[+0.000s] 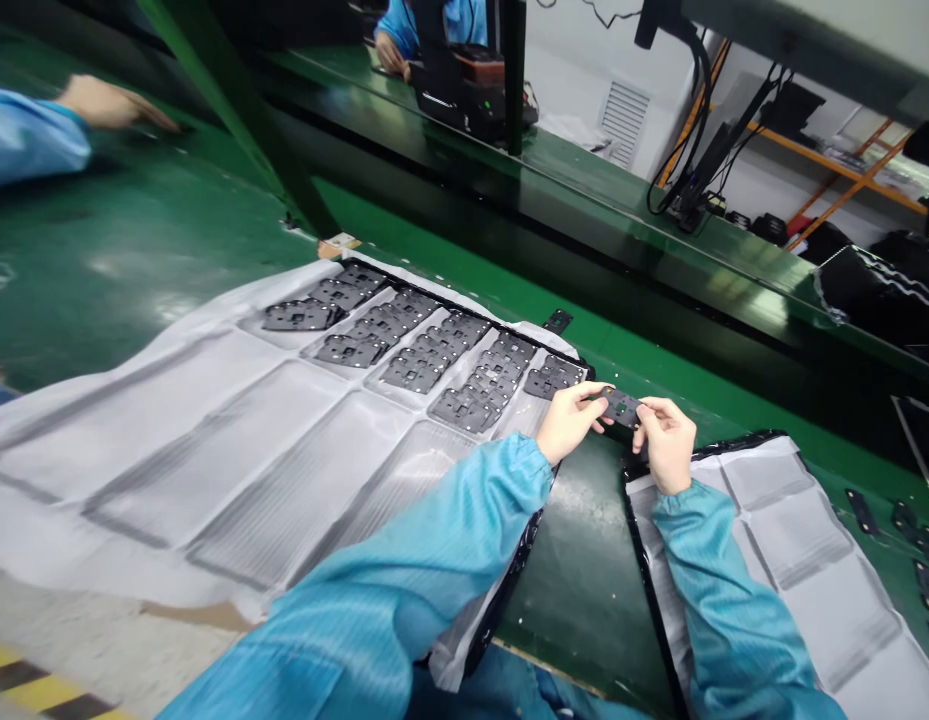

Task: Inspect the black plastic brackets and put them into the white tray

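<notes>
Black part (621, 406) sits pinched between left hand (573, 420) and right hand (666, 442); tray (209, 440) holds seemingly matching parts (434, 352).

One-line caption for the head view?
The left hand and right hand hold a black part above a bench, between a tray with rows of like parts and a second tray.

A glossy green bench (171, 250) carries a large white moulded plastic tray (209, 440) on the left, a smaller white moulded tray (809, 540) near right, and loose flat black plates (860, 510) just right of it.
</notes>
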`<state>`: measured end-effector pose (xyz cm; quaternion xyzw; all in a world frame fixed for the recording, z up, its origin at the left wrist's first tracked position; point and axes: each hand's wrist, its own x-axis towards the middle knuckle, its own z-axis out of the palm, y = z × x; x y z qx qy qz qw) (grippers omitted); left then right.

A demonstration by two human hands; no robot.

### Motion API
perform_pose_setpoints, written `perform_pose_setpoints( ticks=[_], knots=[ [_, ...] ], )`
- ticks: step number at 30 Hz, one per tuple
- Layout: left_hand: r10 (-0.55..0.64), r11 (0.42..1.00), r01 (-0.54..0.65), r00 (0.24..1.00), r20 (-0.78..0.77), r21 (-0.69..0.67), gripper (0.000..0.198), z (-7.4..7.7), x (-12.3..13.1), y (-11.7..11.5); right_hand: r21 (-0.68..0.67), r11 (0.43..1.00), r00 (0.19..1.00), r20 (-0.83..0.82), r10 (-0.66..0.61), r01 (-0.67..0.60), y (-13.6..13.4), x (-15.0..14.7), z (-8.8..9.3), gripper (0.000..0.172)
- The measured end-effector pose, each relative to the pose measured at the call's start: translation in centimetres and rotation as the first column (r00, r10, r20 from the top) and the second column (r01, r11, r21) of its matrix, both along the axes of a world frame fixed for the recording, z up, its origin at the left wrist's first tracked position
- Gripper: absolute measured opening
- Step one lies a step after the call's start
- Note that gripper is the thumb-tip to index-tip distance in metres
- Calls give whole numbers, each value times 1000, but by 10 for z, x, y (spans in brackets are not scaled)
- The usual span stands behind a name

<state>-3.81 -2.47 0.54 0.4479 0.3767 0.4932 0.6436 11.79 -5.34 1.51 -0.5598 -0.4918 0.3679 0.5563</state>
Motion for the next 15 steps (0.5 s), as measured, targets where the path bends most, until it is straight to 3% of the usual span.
perform_pose_setpoints(
  ticks=[10, 15],
  knots=[
    [117, 990, -114, 993, 23, -77, 23, 2, -1, -2, -31, 994, 994, 18, 107, -106, -5, -6, -1, 23],
    [118, 990, -115, 993, 27, -84, 32, 8, -1, -5, -35, 993, 994, 7, 109, -109, -4, -5, -2, 23]
  ],
)
